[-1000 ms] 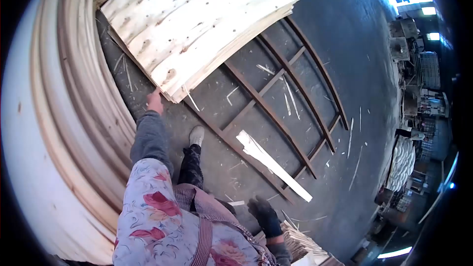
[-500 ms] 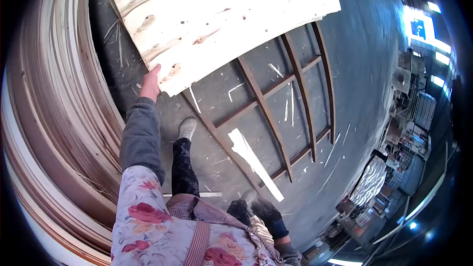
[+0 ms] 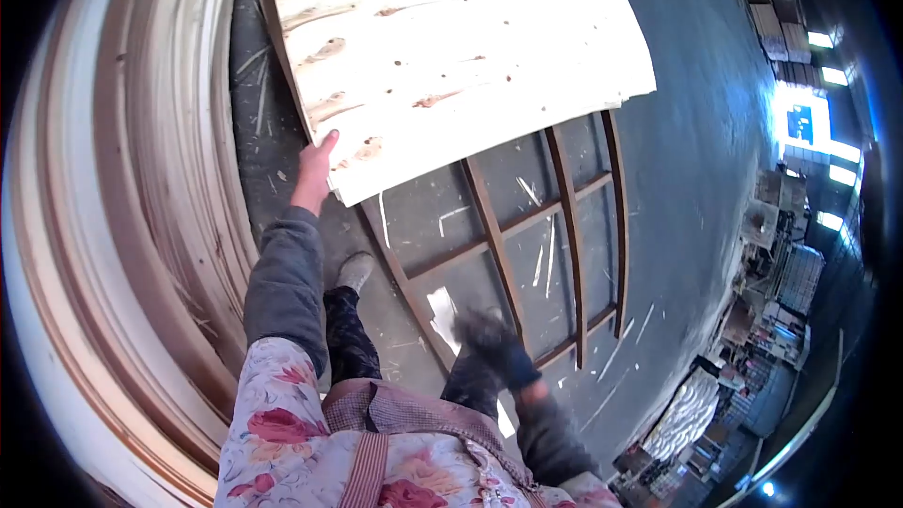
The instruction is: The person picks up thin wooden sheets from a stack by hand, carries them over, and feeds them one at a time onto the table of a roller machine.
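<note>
My left hand (image 3: 317, 169), bare, grips the near left corner of a pale wood veneer sheet (image 3: 470, 47), thumb on top and fingers hidden underneath. Dark knots dot the sheet, which covers the far part of a brown floor frame (image 3: 570, 254). In a dark glove, my right hand (image 3: 491, 341) hangs in front of my body, apart from the sheet. Motion smears its fingers, so I cannot make out their pose. Just left of it, a white veneer strip (image 3: 441, 310) lies across the frame's near bar, partly hidden by the glove and my leg.
A tall curved-looking stack of wood sheets (image 3: 160, 226) rises close on my left. Thin wood splinters (image 3: 551, 259) litter the dark floor (image 3: 677, 160). Along the far right stand piled goods (image 3: 682, 414) and bright windows.
My right hand has swung up and forward from beside my body, now covering part of the veneer strip. My left hand keeps its hold on the sheet's corner. The view has shifted slightly.
</note>
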